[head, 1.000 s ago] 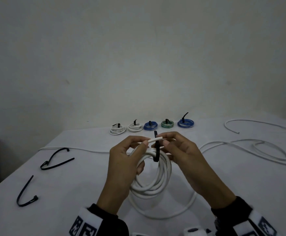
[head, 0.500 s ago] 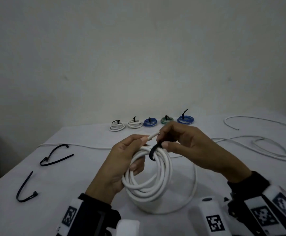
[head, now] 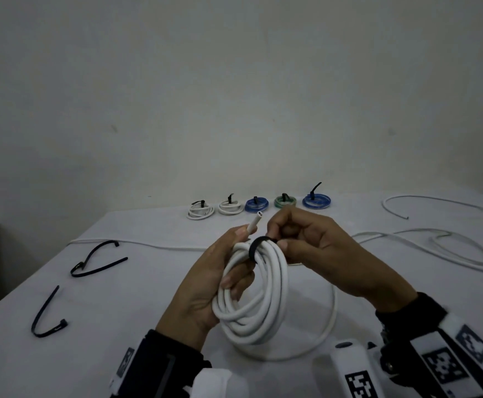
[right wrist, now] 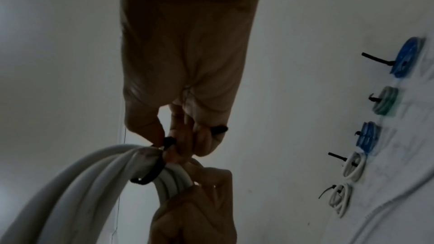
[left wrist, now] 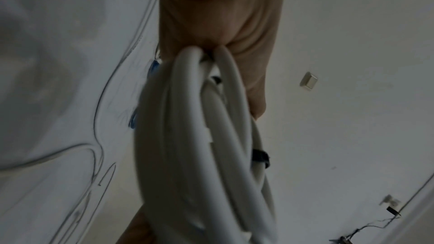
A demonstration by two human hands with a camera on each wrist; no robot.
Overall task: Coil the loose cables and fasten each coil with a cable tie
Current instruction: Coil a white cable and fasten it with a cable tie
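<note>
My left hand [head: 220, 271] grips a thick white cable coil [head: 259, 297] upright above the table, fingers curled through its loops, and the cable's cut end [head: 256, 221] sticks up past the thumb. A black cable tie [head: 256, 247] wraps over the top of the coil. My right hand [head: 292, 237] pinches the tie's ends at the coil's upper right. In the right wrist view the tie [right wrist: 152, 170] loops around the coil strands [right wrist: 82, 183], with its tail [right wrist: 219, 129] poking out of my curled fingers. The left wrist view shows the coil [left wrist: 199, 146] close up.
Several tied coils, white [head: 201, 211], blue [head: 256, 203] and green [head: 285, 201], line the table's far edge. Two loose black ties [head: 96, 259] [head: 46, 320] lie at left. Loose white cable [head: 450, 245] sprawls at right, and another strand [head: 332, 311] curves behind the coil.
The tie stood upright across the coil; now it is bent over the top. My right hand shifted right and pulled the tie's ends together. The cable end tilted upward.
</note>
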